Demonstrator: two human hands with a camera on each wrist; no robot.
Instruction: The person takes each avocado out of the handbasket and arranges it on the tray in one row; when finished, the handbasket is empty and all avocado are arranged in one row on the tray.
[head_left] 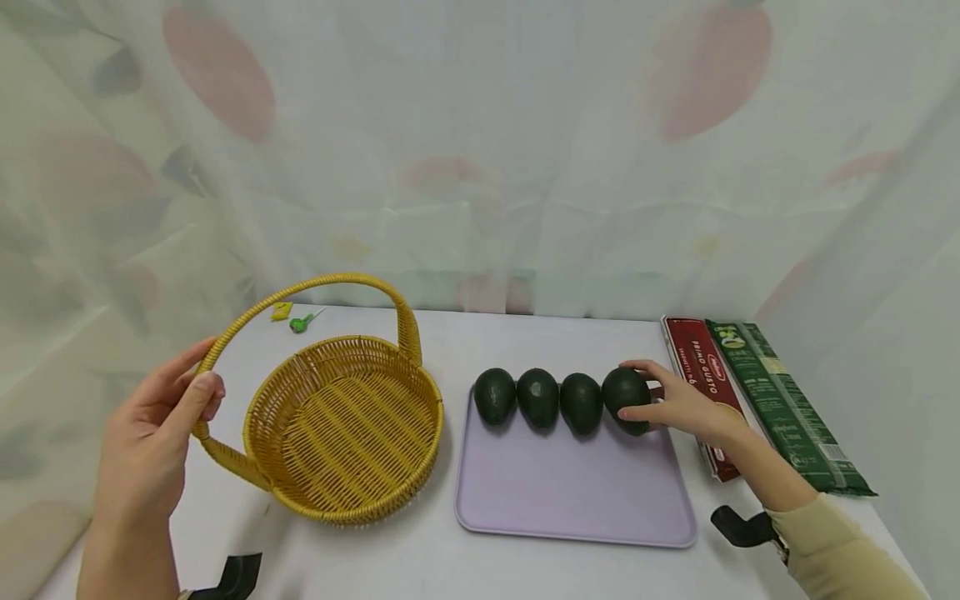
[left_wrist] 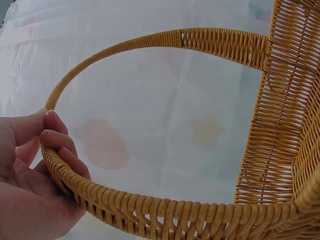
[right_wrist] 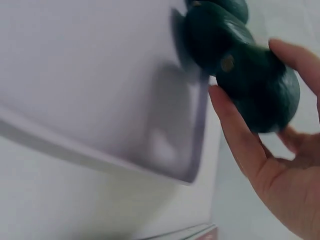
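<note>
My left hand point(head_left: 161, 417) grips the arched handle of a yellow-brown wicker basket point(head_left: 431, 442), which tilts toward me with nothing inside. In the left wrist view the fingers point(left_wrist: 60, 142) curl round the handle point(left_wrist: 130, 44). At the right, my right hand point(head_left: 678, 404) holds a dark green avocado point(head_left: 624, 392) between thumb and fingers, at the far right corner of a lilac tray point(head_left: 570, 500). Several more avocados point(head_left: 537, 398) stand in a row to its left along the tray's back edge. The right wrist view shows the held avocado point(right_wrist: 262, 90) close beside its neighbour point(right_wrist: 210, 37).
A red spaghetti pack point(head_left: 701, 358) and a green pack point(head_left: 783, 408) lie right of the tray, near the right forearm. Behind the basket are a green lollipop point(head_left: 300, 323) and a small yellow packet point(head_left: 281, 311). A patterned curtain point(head_left: 480, 167) hangs behind the white table point(head_left: 375, 558).
</note>
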